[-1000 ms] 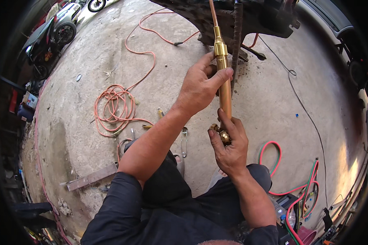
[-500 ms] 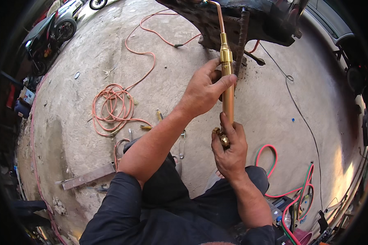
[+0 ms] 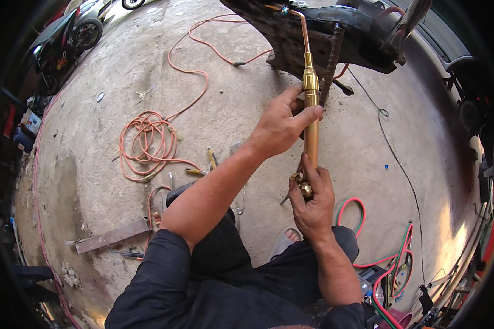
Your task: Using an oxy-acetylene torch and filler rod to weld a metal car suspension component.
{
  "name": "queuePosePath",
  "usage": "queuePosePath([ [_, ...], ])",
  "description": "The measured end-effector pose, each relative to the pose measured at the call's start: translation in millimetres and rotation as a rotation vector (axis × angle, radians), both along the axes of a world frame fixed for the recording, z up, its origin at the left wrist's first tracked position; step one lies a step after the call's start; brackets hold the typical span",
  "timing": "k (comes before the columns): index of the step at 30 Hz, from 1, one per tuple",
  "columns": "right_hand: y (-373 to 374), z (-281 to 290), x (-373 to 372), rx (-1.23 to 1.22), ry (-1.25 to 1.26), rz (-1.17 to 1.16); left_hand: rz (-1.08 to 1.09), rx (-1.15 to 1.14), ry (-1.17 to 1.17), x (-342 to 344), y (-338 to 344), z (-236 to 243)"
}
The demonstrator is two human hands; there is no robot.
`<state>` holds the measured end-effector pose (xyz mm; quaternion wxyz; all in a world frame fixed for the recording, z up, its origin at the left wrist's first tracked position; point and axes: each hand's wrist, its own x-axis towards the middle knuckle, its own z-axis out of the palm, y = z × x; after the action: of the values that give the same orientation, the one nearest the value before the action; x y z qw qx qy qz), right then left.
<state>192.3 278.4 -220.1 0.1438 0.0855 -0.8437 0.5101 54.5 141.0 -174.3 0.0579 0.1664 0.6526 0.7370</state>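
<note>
My left hand point(image 3: 282, 123) is wrapped round the upper part of a brass gas torch point(image 3: 312, 131), its thumb lying across the barrel. Lower down, my right hand point(image 3: 315, 205) grips the torch's base, with fingers at the round brass valve knobs point(image 3: 306, 189). A thin bent copper nozzle point(image 3: 305, 35) rises from the torch and curves left at the top. At its tip shows a small bright bluish spot with an orange streak beside it. The tip lies over a dark metal frame part point(image 3: 362, 38), beside a ribbed steel bar point(image 3: 333, 55).
Coiled orange hose point(image 3: 148, 143) lies left on the concrete floor point(image 3: 214, 115), near yellow-handled tools point(image 3: 211, 158) and a rusty metal channel point(image 3: 112, 236). Red-and-green twin hose point(image 3: 406, 247) loops at lower right. A thin black cable point(image 3: 403, 151) runs down the right. Motorbikes point(image 3: 66, 44) stand far left.
The view has shifted slightly, so the torch and frame part sit a little lower and farther right. Both hands keep their hold; the nozzle tip with its bluish spot shows more fully.
</note>
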Motion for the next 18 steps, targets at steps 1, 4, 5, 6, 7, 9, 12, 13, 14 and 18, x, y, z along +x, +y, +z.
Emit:
queuePosePath([
  [1,-0.4,0.6,-0.2,0.018,0.009,-0.006,-0.003,0.004,0.007,-0.3,0.0,-0.3],
  [4,-2.8,2.6,-0.4,0.074,0.033,-0.025,-0.015,0.019,0.024,-1.5,-1.6,-1.1],
  [5,-3.9,3.4,0.4,0.093,0.039,-0.034,-0.023,0.026,0.026,-1.6,-2.4,-1.3],
  [6,-5.0,4.4,1.0,0.112,0.045,-0.042,-0.029,0.037,0.035,-1.9,-3.1,-1.3],
  [7,-5.9,5.5,1.7,0.120,0.032,-0.045,-0.038,0.041,0.031,-2.1,-3.9,-1.4],
  [9,-7.0,8.3,2.8,0.138,0.004,-0.054,-0.055,0.060,0.037,-2.6,-4.6,-1.0],
  [12,-5.7,13.5,3.0,0.136,-0.003,-0.050,-0.067,0.123,0.044,-3.4,-2.9,0.0],
  [13,-4.3,15.6,2.9,0.133,-0.012,-0.047,-0.069,0.116,0.047,-3.8,-2.0,0.5],
  [14,-2.4,18.0,2.8,0.131,-0.019,-0.044,-0.072,0.111,0.051,-4.4,-1.3,0.9],
  [18,10.0,31.4,7.3,0.200,-0.050,-0.053,-0.081,0.139,0.037,-2.6,3.5,3.0],
])
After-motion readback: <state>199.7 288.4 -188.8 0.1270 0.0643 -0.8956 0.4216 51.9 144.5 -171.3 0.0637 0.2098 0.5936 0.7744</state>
